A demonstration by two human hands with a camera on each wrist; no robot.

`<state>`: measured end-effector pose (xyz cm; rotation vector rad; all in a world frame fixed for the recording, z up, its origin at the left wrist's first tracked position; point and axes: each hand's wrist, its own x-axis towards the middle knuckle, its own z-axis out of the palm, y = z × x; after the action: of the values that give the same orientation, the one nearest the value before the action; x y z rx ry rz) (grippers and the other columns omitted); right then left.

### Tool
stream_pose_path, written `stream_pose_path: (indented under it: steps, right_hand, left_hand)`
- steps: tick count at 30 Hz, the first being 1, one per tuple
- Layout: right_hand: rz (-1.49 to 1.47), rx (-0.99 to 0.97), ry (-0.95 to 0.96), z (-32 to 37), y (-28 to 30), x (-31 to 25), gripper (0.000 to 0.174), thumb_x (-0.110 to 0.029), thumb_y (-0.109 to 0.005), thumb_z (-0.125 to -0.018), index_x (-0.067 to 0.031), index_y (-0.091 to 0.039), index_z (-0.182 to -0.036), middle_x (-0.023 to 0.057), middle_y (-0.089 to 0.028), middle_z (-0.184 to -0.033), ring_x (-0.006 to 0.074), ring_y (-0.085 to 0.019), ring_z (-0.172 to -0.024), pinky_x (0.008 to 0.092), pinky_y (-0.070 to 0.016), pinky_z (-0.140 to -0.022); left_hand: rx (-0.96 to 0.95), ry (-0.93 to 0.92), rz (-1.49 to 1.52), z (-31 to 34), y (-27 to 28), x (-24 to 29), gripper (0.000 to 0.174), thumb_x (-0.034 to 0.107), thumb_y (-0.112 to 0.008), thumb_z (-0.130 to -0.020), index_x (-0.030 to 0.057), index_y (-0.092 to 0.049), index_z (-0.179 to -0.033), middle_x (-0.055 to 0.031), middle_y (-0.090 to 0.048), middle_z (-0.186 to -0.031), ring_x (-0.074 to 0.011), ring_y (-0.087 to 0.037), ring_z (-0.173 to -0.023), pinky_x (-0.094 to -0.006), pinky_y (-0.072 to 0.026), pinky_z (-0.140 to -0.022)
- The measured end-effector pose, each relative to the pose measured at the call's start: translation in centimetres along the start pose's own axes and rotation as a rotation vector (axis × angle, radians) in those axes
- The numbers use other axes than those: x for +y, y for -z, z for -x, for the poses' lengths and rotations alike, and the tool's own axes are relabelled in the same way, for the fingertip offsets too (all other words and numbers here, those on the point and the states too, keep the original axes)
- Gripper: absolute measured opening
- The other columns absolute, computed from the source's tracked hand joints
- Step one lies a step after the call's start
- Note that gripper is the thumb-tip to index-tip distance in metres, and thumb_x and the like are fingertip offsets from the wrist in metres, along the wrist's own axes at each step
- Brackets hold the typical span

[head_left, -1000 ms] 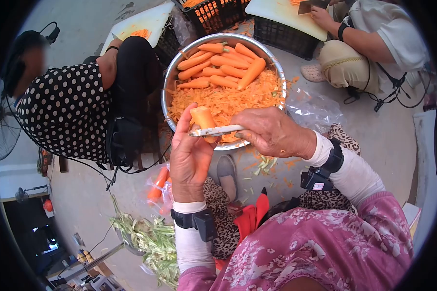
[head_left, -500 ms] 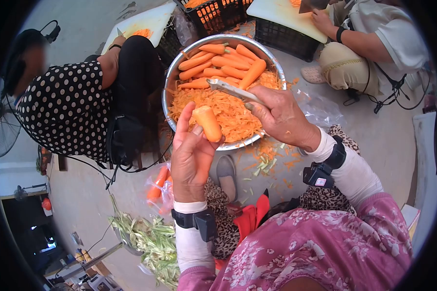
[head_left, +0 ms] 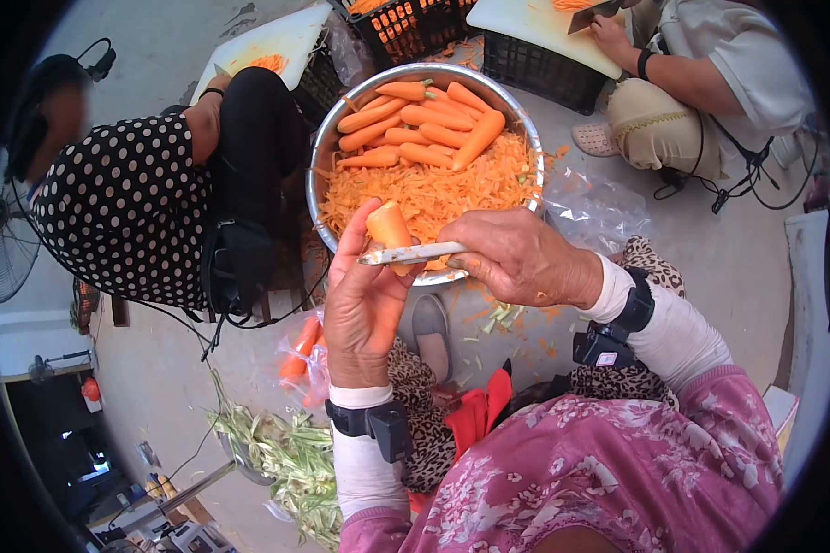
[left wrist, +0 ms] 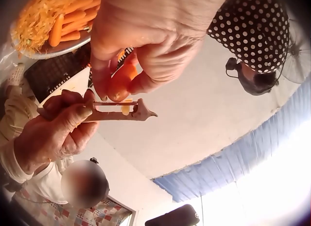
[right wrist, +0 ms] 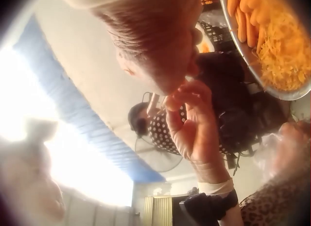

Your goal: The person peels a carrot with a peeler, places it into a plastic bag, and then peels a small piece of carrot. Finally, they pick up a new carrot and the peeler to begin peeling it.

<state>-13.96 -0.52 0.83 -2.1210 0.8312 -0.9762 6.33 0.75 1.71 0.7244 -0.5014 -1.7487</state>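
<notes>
My left hand grips a short, thick piece of carrot, its cut end pointing up and away. The right hand holds a peeler by its handle, laid across the carrot's lower part. In the left wrist view, the peeler lies right at the end of the carrot, and a thin strip of peel shows in its slot. Beyond both hands stands a metal basin with whole peeled carrots on a heap of orange peelings.
At left sits a person in a dotted top, near a white cutting board. Another person at right holds a knife over a second board on a black crate. Bagged carrots and pale husks lie on the floor.
The peeler lay across the carrot, lifted away up and right over the basin, and is now back across the carrot. The left hand keeps hold of the carrot in nearly the same place.
</notes>
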Motion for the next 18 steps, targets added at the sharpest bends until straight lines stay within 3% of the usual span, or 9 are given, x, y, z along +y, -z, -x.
stream_pose_path:
  steps: [7,9,12,16,18]
  right_hand:
    - [0.105,-0.021,-0.066,-0.3,0.4,0.2,0.016,-0.004,-0.059,-0.080,-0.0016,-0.055,-0.096,0.0151,-0.054,-0.078,0.0348,-0.058,-0.073,0.0404,-0.0456,-0.062]
    - [0.280,0.091,-0.102,-0.5,0.7,1.5,0.014,-0.006,-0.058,-0.082,-0.0014,-0.055,-0.094,0.0174,-0.054,-0.077,0.0366,-0.057,-0.073,0.0416,-0.0449,-0.061]
    - [0.311,0.147,-0.135,-0.5,1.0,3.3,0.009,-0.008,-0.055,-0.082,-0.0024,-0.051,-0.089,0.0177,-0.054,-0.074,0.0399,-0.056,-0.071,0.0466,-0.0447,-0.060]
    - [0.144,0.134,-0.228,-1.1,1.8,1.0,0.011,-0.008,-0.056,-0.082,-0.0020,-0.052,-0.090,0.0187,-0.054,-0.074,0.0407,-0.055,-0.073,0.0470,-0.0430,-0.061]
    - [0.095,0.095,-0.135,-0.9,1.0,0.6,0.012,-0.008,-0.056,-0.081,-0.0021,-0.052,-0.091,0.0181,-0.054,-0.076,0.0400,-0.056,-0.073,0.0465,-0.0437,-0.062]
  left_hand:
    - [-0.019,0.032,-0.088,-0.3,0.4,0.4,0.068,0.009,-0.068,-0.079,-0.0022,-0.035,-0.137,-0.0132,-0.053,-0.120,-0.0237,-0.059,-0.100,-0.0390,-0.0525,-0.086]
    - [-0.034,0.063,-0.134,0.1,0.1,0.3,0.067,0.008,-0.067,-0.079,-0.0019,-0.035,-0.137,-0.0135,-0.053,-0.119,-0.0241,-0.061,-0.096,-0.0382,-0.0541,-0.082]
    - [-0.033,0.059,-0.113,-0.1,-0.6,0.2,0.065,0.006,-0.065,-0.080,-0.0015,-0.035,-0.137,-0.0135,-0.054,-0.118,-0.0241,-0.062,-0.093,-0.0382,-0.0546,-0.081]
    - [0.058,0.005,-0.136,-0.3,-0.2,0.4,0.063,0.004,-0.064,-0.081,-0.0009,-0.034,-0.137,-0.0132,-0.054,-0.116,-0.0238,-0.062,-0.095,-0.0383,-0.0532,-0.084]
    - [0.068,-0.003,-0.143,-0.2,-0.3,0.2,0.063,0.004,-0.064,-0.081,-0.0008,-0.034,-0.137,-0.0135,-0.054,-0.116,-0.0237,-0.062,-0.096,-0.0379,-0.0528,-0.085]
